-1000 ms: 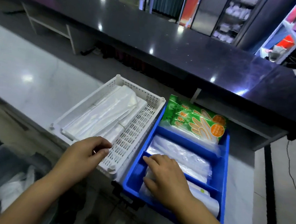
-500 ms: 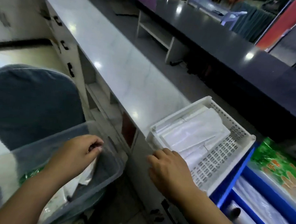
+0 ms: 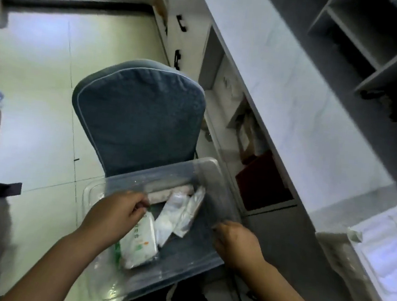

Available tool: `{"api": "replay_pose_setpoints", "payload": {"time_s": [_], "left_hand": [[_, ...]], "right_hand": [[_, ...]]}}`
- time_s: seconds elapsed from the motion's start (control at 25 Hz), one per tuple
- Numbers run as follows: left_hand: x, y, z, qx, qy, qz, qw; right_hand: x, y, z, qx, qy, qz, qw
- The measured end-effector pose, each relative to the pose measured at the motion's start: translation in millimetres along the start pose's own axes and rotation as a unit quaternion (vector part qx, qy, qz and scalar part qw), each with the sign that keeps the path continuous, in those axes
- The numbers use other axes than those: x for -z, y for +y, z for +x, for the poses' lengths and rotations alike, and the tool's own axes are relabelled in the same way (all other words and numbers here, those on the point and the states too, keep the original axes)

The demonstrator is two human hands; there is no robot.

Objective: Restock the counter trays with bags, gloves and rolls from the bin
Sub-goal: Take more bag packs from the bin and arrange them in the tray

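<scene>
While the left hand [image 3: 116, 217] pinched at packets [image 3: 142, 242] in the bin [image 3: 205, 170], the right hand [image 3: 234, 243], fingers curled on its rim, risked tipping it.

clear bin [image 3: 210, 175] sits on blue chair [image 3: 137, 117] seat, packets on its floor. white tray [image 3: 377, 243] at marble counter [image 3: 283, 85] near edge, lower right.

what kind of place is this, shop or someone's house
Probably the staff side of a shop or service counter, not a home: a long pale counter with open cubbies beneath, a blue padded chair on tiled floor, and a clear bin of packaged supplies on its seat.
</scene>
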State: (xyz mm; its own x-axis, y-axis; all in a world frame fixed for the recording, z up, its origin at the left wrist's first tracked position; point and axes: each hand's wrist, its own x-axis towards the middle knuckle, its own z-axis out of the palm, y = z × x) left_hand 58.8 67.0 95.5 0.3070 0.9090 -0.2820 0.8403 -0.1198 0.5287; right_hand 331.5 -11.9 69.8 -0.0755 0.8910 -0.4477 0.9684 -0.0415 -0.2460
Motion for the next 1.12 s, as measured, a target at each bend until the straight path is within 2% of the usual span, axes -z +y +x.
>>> {"api": "replay_pose_setpoints", "payload": {"time_s": [0.16,0.36,0.44,0.6,0.68,0.76,0.88,1.0,1.12], "left_hand": [[-32,-32,13,0.040,-0.031,-0.011,0.999],[-119,-79,57,0.089,-0.086,0.004,0.992],[-156,-90,77,0.099,-0.127,0.010,0.987],[-236,-106,126,0.139,-0.215,-0.009,0.967],[-267,-109,146,0.155,-0.213,-0.069,0.962],[-289,-110,161,0.181,-0.195,-0.108,0.958],[-311,-112,171,0.224,-0.153,-0.062,0.961],[-316,-110,173,0.241,-0.134,-0.066,0.959],[-311,-108,165,0.235,-0.128,-0.152,0.952]], "right_hand": [[-47,-1,49,-0.064,-0.063,0.115,0.989],[-133,14,137,-0.172,-0.142,0.266,0.938],[-159,22,162,-0.195,-0.149,0.294,0.924],[-209,41,210,-0.268,-0.122,0.387,0.874],[-226,48,224,-0.301,-0.088,0.425,0.849],[-237,53,233,-0.336,-0.050,0.486,0.805],[-247,56,243,-0.365,-0.008,0.563,0.741],[-250,58,248,-0.392,0.002,0.584,0.711],[-242,64,240,-0.406,-0.007,0.603,0.686]]}}
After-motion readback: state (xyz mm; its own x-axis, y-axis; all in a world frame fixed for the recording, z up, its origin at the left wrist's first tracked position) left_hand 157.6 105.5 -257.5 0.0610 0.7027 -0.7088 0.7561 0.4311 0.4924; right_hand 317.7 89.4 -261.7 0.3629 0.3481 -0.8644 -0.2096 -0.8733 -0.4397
